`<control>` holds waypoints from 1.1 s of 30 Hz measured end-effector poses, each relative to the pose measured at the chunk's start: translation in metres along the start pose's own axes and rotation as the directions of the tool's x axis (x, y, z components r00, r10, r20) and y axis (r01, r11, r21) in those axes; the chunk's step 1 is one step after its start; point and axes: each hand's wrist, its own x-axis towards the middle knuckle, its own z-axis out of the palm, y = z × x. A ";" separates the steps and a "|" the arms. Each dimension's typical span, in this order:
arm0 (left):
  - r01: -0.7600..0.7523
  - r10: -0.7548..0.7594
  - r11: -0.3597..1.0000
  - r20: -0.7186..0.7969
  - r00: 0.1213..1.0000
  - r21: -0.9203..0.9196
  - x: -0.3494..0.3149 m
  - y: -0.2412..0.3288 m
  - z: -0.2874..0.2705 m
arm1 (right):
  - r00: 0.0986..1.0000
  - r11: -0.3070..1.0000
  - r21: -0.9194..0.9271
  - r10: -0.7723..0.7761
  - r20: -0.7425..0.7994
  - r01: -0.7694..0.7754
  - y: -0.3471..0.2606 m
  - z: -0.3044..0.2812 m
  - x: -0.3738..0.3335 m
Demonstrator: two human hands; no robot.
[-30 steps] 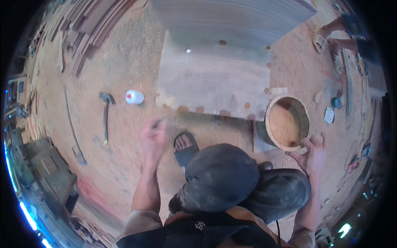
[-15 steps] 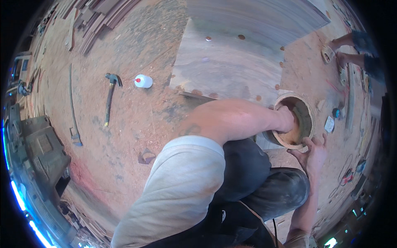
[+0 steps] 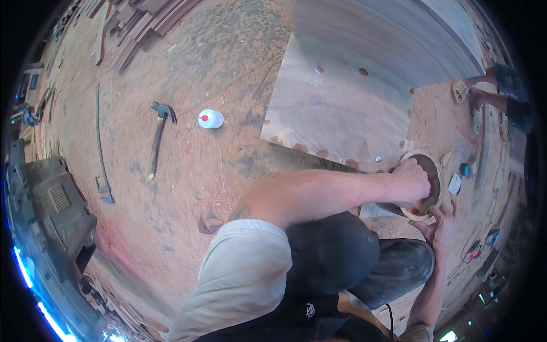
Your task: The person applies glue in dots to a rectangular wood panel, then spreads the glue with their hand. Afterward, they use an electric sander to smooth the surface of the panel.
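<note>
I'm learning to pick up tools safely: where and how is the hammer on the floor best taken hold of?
Probably by the near half of its handle, coming down from above on the person's side. The hammer lies with its claw head pointing away and the slim handle running back toward the person, uncovered. The white bottle sits apart, right of the head.

— So, what do you count down there?
— One hammer (image 3: 156,142), one bar clamp (image 3: 100,147), one bottle (image 3: 211,119), one bucket (image 3: 436,175).
— And of the person's own?
— One left hand (image 3: 410,181) and one right hand (image 3: 440,225), making two altogether.
</note>
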 end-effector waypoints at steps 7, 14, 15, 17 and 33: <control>-0.075 -0.106 0.960 -0.593 0.798 -0.272 -0.116 -0.015 -0.107 | 0.997 0.998 -0.002 0.069 0.040 -0.069 -0.016 -0.006 0.000; 0.526 -0.857 0.511 -0.453 0.247 -0.680 -0.258 -0.067 -0.162 | 0.990 0.988 0.059 0.140 0.035 -0.142 -0.021 -0.002 -0.001; 0.459 -0.877 0.480 -0.418 0.237 -0.748 -0.260 -0.076 -0.162 | 0.989 0.988 0.046 0.144 0.034 -0.146 -0.023 -0.003 0.000; 0.358 -0.919 0.386 -0.318 0.235 -0.850 -0.256 -0.091 -0.161 | 0.987 0.988 0.020 0.154 0.036 -0.155 -0.026 -0.006 0.002; 0.388 -0.958 0.281 -0.233 0.168 -0.878 -0.219 -0.105 -0.173 | 0.989 0.989 0.029 0.143 0.031 -0.144 -0.028 -0.005 0.002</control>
